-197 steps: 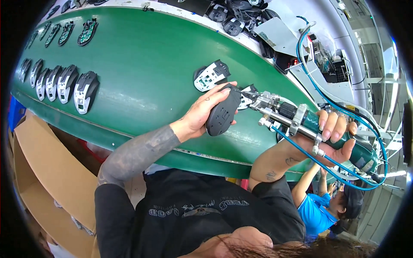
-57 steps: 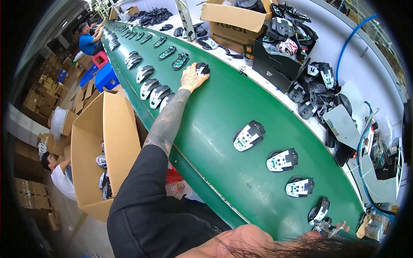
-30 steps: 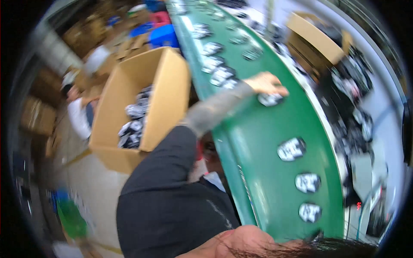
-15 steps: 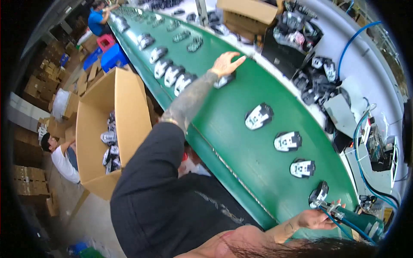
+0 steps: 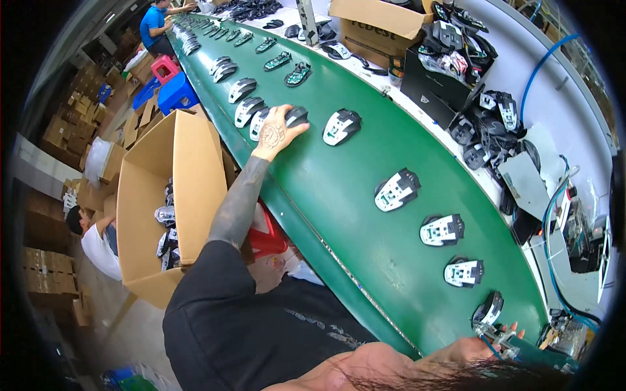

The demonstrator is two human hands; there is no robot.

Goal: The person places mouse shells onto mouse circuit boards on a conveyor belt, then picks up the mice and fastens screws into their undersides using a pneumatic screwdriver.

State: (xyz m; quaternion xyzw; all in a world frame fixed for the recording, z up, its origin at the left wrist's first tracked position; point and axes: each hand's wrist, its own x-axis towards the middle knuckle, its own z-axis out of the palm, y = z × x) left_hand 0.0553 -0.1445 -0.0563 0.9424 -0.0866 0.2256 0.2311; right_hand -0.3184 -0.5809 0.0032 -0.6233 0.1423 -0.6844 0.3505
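Over the near-edge row of half-built computer mice, my left hand (image 5: 277, 133) is closed round a dark computer mouse (image 5: 297, 117). Its fingers hide much of that mouse. A white-and-black computer mouse (image 5: 342, 126) lies just to its right. At the lower right, my right hand (image 5: 479, 350) has its fingers round an air tool (image 5: 502, 341) with a metal nose and a blue hose; my hair and the tool partly cover the grip. The nose is at the lower end of a tilted mouse (image 5: 488, 309).
Several mice, including one (image 5: 398, 190), lie spaced along the green belt (image 5: 365, 260). Circuit boards (image 5: 298, 73) lie farther up. A large cardboard box (image 5: 201, 182) stands left. A black box of parts (image 5: 430, 91) sits on the white ledge. Two people are at the left.
My left hand has moved left and nearer, off the mouse by the belt's middle, and closed on another in the near row. My right hand stays at the air tool.
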